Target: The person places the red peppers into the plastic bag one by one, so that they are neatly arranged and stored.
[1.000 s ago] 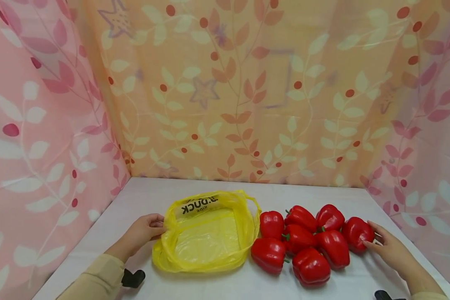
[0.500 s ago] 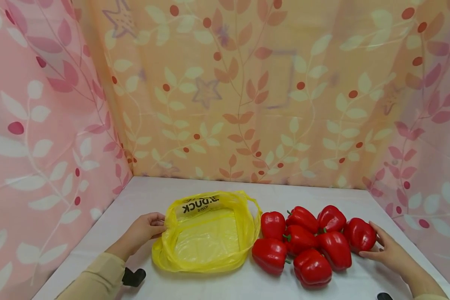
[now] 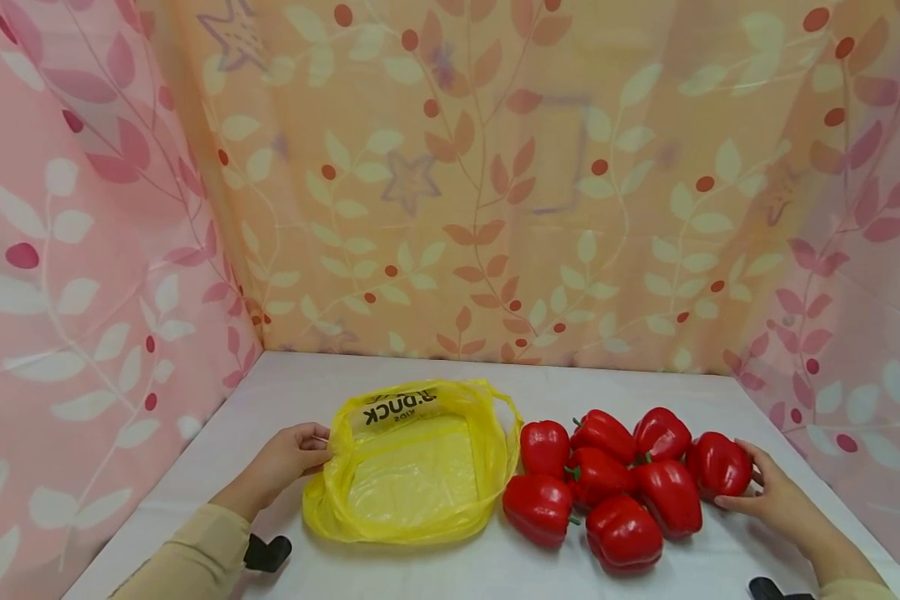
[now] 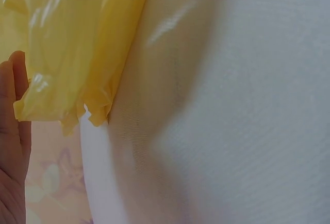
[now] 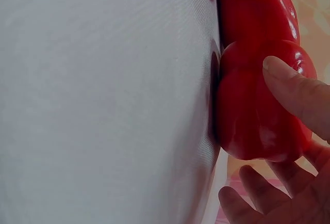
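Note:
A yellow plastic bag [image 3: 412, 492] with black lettering inside its back wall lies with its mouth spread on the white table. At its left rim, my left hand [image 3: 288, 458] pinches the plastic; the left wrist view shows the bag's edge [image 4: 67, 100] against the fingertips. My right hand [image 3: 780, 504] holds the rightmost red bell pepper [image 3: 718, 467], which rests on the table. In the right wrist view the thumb lies across this bell pepper [image 5: 258, 115] and the other fingers reach around its end, partly hidden.
Several more red bell peppers [image 3: 603, 479], some with green stems, lie clustered between the bag and my right hand. Floral curtains [image 3: 495, 208] enclose the back and sides of the white table [image 3: 390, 575]. Dark wrist-camera parts [image 3: 267, 553] show beside the sleeves.
My right thumb has slid toward the near lower side of the rightmost bell pepper. The left hand and the bag stay in place; the head view has shifted slightly.

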Demonstrator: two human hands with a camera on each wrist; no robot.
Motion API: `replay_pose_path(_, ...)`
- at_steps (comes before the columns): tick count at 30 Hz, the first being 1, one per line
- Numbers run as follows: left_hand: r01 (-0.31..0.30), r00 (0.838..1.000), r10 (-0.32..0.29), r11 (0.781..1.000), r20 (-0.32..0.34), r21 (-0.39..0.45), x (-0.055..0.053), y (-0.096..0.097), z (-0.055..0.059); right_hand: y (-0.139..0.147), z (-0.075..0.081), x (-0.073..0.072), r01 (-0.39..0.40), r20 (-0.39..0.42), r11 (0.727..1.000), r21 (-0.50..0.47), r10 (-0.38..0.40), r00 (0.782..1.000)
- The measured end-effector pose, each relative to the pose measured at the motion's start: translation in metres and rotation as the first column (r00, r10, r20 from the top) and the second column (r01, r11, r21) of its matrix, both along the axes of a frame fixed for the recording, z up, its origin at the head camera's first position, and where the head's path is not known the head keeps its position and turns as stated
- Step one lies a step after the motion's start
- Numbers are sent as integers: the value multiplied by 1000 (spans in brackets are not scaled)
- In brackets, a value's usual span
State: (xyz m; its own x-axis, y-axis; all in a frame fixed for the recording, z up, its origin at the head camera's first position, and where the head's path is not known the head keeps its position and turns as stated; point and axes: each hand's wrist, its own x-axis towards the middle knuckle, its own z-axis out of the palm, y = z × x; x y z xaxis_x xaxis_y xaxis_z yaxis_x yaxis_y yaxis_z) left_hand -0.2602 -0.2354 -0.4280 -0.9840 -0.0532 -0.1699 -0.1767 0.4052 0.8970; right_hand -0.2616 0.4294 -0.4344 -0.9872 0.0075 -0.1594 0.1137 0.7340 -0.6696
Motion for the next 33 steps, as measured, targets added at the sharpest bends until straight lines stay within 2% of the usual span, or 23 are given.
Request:
replay_pose_path(11,17,1000,-17,1000,4,7,0,0,1,-2,3,-1,15,-54,999,35,-13,998)
replay_pose_path(21,19,1000,-19,1000,-3,0,2,-1,-1,-3,10,3,31,-62,999,36,-29,998)
replay_pose_path(28,17,1000,-17,1000,8,4,2,-2,-2,-4,21,6,18,-131,999,32,-14,991)
replay_pose_path(33,20,1000,-20,1000,1,12,2,0,0,-5,33,6,-7,-141,1000,8,8,990)
